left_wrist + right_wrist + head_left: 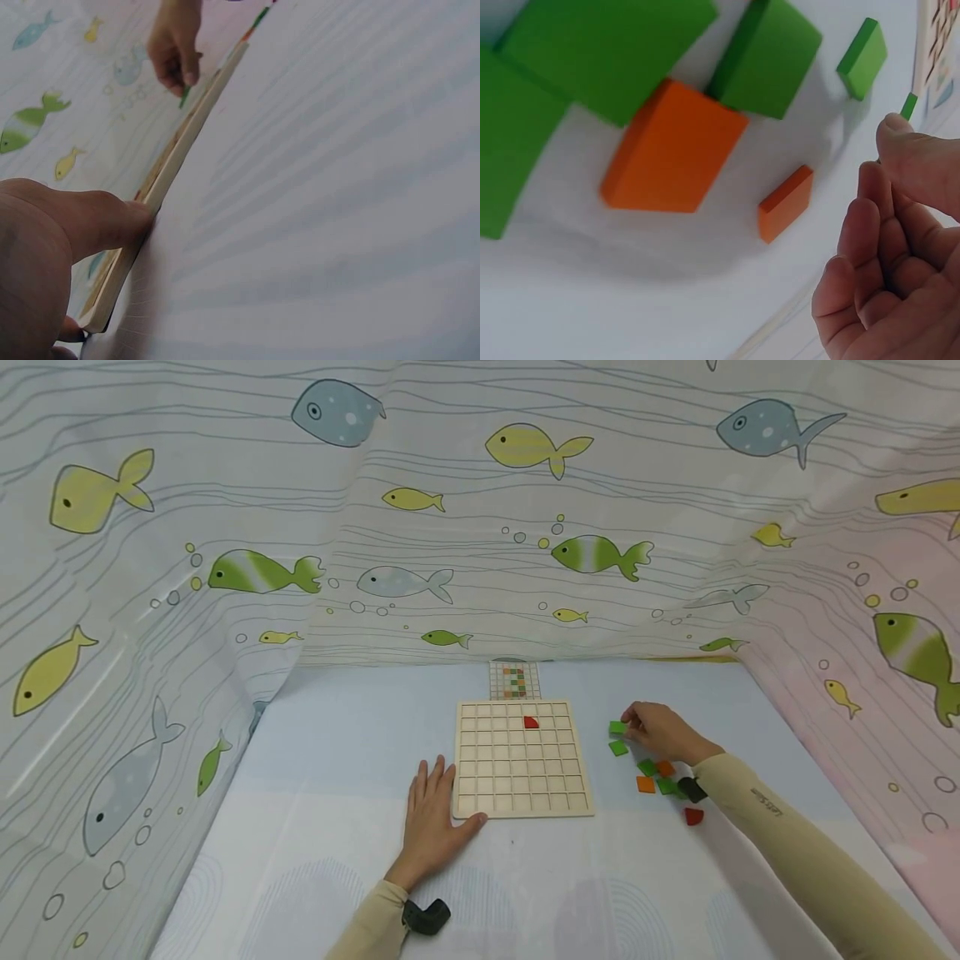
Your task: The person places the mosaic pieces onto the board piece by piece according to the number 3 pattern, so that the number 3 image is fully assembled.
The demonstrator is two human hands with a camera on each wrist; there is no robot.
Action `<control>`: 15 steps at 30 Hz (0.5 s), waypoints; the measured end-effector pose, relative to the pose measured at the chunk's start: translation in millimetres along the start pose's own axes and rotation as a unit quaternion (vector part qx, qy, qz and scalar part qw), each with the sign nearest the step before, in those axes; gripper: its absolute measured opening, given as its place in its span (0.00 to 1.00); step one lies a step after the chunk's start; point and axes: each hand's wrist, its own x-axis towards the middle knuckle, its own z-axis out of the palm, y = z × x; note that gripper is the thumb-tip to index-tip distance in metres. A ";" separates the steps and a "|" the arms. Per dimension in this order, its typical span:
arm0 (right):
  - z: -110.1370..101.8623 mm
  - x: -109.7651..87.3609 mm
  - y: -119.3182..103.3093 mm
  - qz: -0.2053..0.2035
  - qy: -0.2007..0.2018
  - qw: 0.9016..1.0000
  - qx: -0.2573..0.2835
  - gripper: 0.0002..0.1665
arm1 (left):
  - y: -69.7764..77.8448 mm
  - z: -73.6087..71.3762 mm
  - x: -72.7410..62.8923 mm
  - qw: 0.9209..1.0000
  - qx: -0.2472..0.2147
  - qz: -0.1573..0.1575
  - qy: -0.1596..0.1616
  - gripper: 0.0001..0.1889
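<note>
A square wooden grid board point(521, 760) lies flat on the table, with one red quarter-round piece point(531, 722) in an upper cell. My left hand point(435, 827) rests at the board's near left corner, fingers spread along its left side. In the left wrist view the thumb point(112, 217) lies on the board's near edge. To the right of the board, my right hand point(660, 729) pinches a green square tile point(617, 727) between thumb and fingers. The right wrist view shows only an end of that tile point(908, 106) past the thumb.
Several loose pieces lie right of the board, below my right hand: green tiles point(618, 748), orange tiles point(646, 785) and a red quarter-round piece point(694, 816). A small card with a coloured grid pattern point(514, 681) stands behind the board. Fish-printed sheets point(480, 543) surround the table.
</note>
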 end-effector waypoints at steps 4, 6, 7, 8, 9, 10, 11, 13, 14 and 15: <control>0.0 4.3 -6.5 -0.010 0.002 1.000 -0.004 0.13 | 1.2 -0.8 0.8 1.000 0.001 -0.003 -0.002 0.49; 0.1 5.9 -11.7 -0.010 -0.001 1.000 0.001 0.14 | 1.3 -1.1 1.1 1.000 0.002 -0.003 -0.002 0.49; 0.4 6.7 -14.1 -0.012 -0.002 1.000 0.003 0.14 | 1.3 -1.1 1.1 1.000 0.002 -0.003 -0.001 0.49; 0.6 7.5 -16.8 -0.013 -0.004 1.000 0.006 0.14 | 1.0 -1.0 1.0 1.000 0.003 -0.003 0.000 0.49; 1.2 8.5 -19.5 -0.010 -0.005 1.000 0.007 0.14 | 0.9 -1.0 0.9 1.000 0.003 -0.003 -0.001 0.49; 1.8 9.8 -21.3 -0.008 -0.006 1.000 0.008 0.14 | 0.9 -0.9 0.8 1.000 0.003 -0.003 -0.001 0.49; 2.1 11.0 -23.3 -0.007 -0.007 1.000 0.007 0.14 | 0.8 -0.6 0.8 1.000 0.004 -0.003 -0.001 0.49; 3.1 13.7 -26.9 -0.007 -0.008 1.000 0.005 0.14 | 0.6 -0.4 0.6 1.000 0.006 -0.002 -0.001 0.49; 3.4 15.0 -28.6 -0.008 -0.007 1.000 0.004 0.15 | 0.5 -0.4 0.7 1.000 0.007 -0.002 -0.001 0.49; 3.9 16.4 -29.9 -0.010 -0.005 1.000 0.002 0.14 | 0.3 -0.3 0.7 1.000 0.008 -0.002 -0.001 0.49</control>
